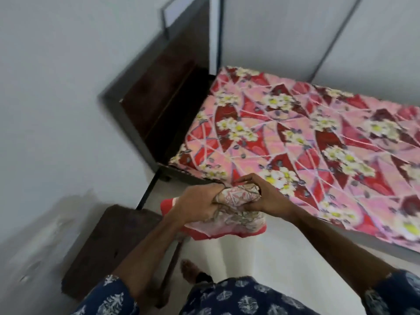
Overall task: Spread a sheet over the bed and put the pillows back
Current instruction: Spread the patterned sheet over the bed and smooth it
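Holding a folded pale pink cotton sheet with a red border (223, 215) bunched up in both hands, right at the near edge of the bed.

Left hand (197, 204) is clenched over the top of the bundle, right hand (261, 196) pinching fabric from the other side, probably hunting for an edge to shake it open. Beyond the fingertips lies the pink-and-red floral mattress (306, 137), bare of pillows. Below the knuckles, the sheet's loose red edge hangs down. Its long axis runs roughly left-right, more or less along the mattress's near edge. Dark wooden headboard (163, 92) sits past the left fingers.
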A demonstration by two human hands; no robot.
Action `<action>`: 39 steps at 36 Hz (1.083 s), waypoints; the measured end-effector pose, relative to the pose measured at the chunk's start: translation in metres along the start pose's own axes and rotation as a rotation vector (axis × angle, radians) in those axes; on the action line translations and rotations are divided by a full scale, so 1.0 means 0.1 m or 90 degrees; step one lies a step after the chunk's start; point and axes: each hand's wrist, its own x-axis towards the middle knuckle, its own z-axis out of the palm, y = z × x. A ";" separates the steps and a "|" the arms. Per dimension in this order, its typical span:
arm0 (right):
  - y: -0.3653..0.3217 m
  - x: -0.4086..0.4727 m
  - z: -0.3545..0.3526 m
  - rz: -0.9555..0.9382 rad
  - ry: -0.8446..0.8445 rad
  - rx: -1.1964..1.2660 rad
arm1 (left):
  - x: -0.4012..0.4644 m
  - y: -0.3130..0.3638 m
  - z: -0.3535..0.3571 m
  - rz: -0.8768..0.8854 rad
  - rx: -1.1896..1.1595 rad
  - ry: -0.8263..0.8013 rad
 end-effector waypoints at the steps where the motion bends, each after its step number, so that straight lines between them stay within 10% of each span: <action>1: 0.11 -0.17 -0.18 0.008 0.025 0.026 | 0.17 0.20 0.02 0.027 0.002 0.001; 16: 2.10 -2.93 -2.34 0.122 0.364 0.235 | 2.21 3.06 0.89 0.213 -0.249 -0.051; 29: 2.70 -4.29 -3.04 -0.052 0.679 0.887 | 3.71 4.60 2.11 -0.020 -0.754 -0.188; 39: 3.05 -4.81 -3.81 0.042 0.847 0.839 | 4.84 5.81 3.13 -0.045 -0.652 -0.414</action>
